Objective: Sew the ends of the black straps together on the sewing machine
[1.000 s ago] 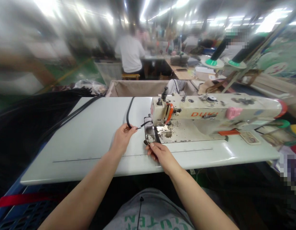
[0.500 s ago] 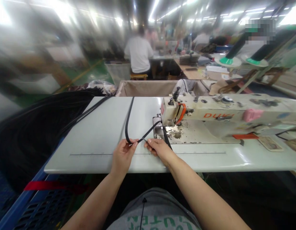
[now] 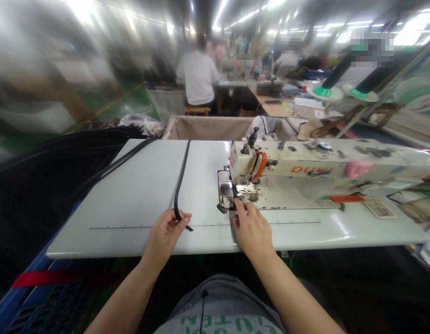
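My left hand (image 3: 169, 232) pinches a black cord (image 3: 180, 181) close to its cut end, which sticks out past the fingertips over the white table. From there the cord runs back to the table's far edge. At the sewing machine (image 3: 270, 162), my right hand (image 3: 252, 227) has its fingers closed around a short black strip (image 3: 235, 192) in front of the needle area. The palm and thumb are mostly hidden, so whether a small tool is also in this hand cannot be told.
A large heap of black cords (image 3: 44, 171) lies left of the white table (image 3: 138, 195), beside a blue plastic crate (image 3: 51, 301). Behind the table stands a fabric-lined bin (image 3: 211, 127). Thread cones (image 3: 336, 76) rise at the right. A person in white (image 3: 198, 76) sits farther back.
The cord that ran from my left hand to the needle is now cut apart. My left hand moved left and down with the end; my right hand moved right to the strip at the machine.
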Motion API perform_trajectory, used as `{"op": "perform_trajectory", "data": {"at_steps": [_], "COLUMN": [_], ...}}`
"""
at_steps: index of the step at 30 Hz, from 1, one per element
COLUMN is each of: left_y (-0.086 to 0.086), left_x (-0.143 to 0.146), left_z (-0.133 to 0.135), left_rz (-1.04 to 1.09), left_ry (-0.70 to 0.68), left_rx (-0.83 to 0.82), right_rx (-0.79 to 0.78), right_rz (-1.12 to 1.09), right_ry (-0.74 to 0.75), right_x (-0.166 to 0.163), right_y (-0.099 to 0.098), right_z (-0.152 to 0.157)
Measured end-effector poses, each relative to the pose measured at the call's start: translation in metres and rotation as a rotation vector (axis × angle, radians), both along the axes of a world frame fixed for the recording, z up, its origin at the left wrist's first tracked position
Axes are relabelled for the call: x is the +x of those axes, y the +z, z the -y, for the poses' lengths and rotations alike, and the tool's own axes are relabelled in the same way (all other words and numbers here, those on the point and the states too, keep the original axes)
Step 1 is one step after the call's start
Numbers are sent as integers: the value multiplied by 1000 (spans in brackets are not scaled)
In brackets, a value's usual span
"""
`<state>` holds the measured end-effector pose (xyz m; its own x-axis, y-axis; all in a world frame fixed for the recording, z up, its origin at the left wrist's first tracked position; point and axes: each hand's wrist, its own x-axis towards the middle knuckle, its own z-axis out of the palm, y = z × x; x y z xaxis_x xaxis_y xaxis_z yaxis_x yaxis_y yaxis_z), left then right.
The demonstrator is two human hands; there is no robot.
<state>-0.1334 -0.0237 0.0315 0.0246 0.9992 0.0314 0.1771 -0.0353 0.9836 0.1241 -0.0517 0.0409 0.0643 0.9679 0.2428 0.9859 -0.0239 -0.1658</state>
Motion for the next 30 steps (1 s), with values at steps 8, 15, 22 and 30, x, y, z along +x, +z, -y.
{"op": "perform_trajectory", "data": {"at_steps": [8, 15, 22, 30], "left_y": [-10, -11, 30, 41], "left_x": [-22, -84, -214, -334], "left_z": [-14, -40, -47, 11], "left_rz": [-88, -428, -874, -1118], "left_ry": [-68, 179, 585, 843], "left_rx": [-166, -62, 71, -318], "right_rx": [-122, -142, -59, 1], "right_rz": [142, 217, 256, 264], "right_ry": [35, 48, 90, 106], "right_x": [13, 16, 23, 28], "right_y": [-11, -10, -17, -24], "right_z": [23, 23, 22, 17]}}
